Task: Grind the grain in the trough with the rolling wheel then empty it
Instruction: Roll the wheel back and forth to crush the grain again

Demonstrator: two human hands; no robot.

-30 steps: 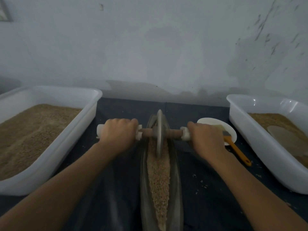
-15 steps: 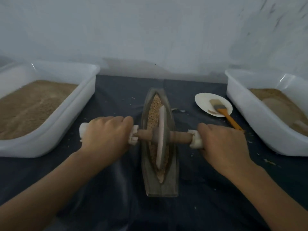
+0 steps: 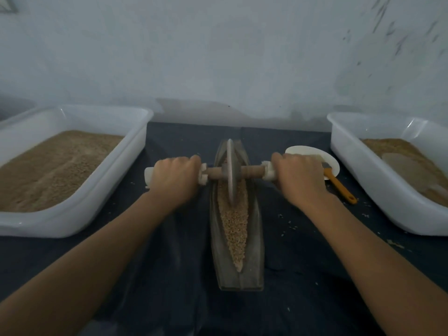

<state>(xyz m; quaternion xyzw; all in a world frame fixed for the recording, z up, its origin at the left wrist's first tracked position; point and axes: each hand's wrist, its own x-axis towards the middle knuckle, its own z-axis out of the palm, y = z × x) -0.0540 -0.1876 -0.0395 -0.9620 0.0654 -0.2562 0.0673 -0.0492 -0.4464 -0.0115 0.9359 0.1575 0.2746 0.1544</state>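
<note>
Gripping the axle of the rolling wheel [image 3: 230, 173], the left hand [image 3: 174, 179] and the right hand [image 3: 299, 177] are each curling round a white end sleeve, so most of both sleeves is lying hidden under the fingers. The head view is showing the wheel standing upright on edge toward the far end of the trough [image 3: 255, 241], its lower rim sinking into the grain [image 3: 235, 226]; the contact line is not readable. The trough is lying lengthwise on the dark table [image 3: 169, 275], between the two forearms, with grain filling its channel from the wheel toward the near tip. Grain beyond the wheel is being screened by the disc.

A left tub [image 3: 80, 214] holding brown meal is being cut off by the frame edge. A right tub [image 3: 378, 190] is likewise running out of frame, its contents looking paler in one patch; what that patch is cannot be told. A white plate [image 3: 305, 151] is sitting partly behind the right hand, and a brush [image 3: 339, 187] with an orange handle is projecting from it, bristles mostly obscured. Scattered specks are lying on the table near the right tub.
</note>
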